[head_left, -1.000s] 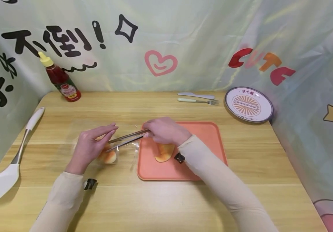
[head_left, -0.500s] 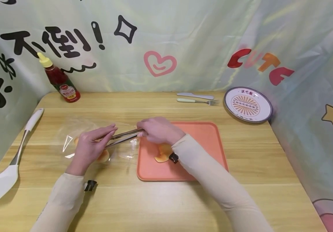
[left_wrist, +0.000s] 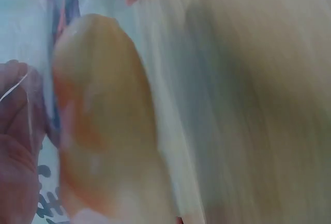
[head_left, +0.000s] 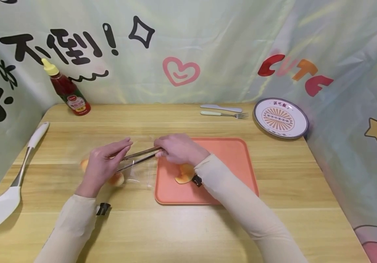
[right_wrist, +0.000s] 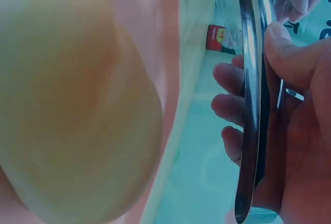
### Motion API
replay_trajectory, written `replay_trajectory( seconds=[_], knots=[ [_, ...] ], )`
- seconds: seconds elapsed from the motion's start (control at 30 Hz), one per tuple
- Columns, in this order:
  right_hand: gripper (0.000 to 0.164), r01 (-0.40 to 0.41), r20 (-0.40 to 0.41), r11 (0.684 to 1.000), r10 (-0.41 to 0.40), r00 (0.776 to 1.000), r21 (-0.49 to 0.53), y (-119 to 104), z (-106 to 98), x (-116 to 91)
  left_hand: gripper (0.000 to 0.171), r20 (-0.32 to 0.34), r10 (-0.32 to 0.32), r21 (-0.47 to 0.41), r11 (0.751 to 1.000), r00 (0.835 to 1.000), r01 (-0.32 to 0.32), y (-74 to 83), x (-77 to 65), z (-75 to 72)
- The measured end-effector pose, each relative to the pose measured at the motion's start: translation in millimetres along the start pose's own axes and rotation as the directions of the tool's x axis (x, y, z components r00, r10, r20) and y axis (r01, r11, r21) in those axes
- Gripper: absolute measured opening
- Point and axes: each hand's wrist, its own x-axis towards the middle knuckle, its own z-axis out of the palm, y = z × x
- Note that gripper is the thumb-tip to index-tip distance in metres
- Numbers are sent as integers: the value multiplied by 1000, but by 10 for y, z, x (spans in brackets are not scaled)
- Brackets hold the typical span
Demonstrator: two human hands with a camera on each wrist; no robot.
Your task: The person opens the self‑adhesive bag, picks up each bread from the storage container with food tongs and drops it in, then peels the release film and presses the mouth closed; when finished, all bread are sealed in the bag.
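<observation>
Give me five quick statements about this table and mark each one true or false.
1. The right hand holds tongs. True.
2. The fork lies on the pink tray. False: the fork lies beside the knife.
3. A bread-like piece lies on the pink tray. True.
4. The spatula lies right of the pink tray. False: the spatula lies left.
5. The yellow-capped bottle stands upright. True.

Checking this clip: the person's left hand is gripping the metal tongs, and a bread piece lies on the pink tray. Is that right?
Not quite: the right hand grips the metal tongs, as the head and right wrist views show. A bread piece does lie on the pink tray.
</observation>
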Motion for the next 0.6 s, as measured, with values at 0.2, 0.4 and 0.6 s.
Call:
replay_trajectory(
  seconds=[0.2, 0.4, 0.6],
  knots=[
    [22, 62, -19, 998, -62, 998, 8, -3, 41, 20, 24, -13, 23, 4, 1000, 1000, -23, -14, 15, 11],
    [22, 71, -30, 997, -70, 997, 32, -12, 73, 42, 25, -11, 24, -3, 1000, 1000, -24, 0, 14, 2],
    [20, 41, 14, 999, -41, 999, 24, -32, 93, 53, 23, -14, 12, 9, 1000, 1000, -12, 1, 3, -6]
  ],
)
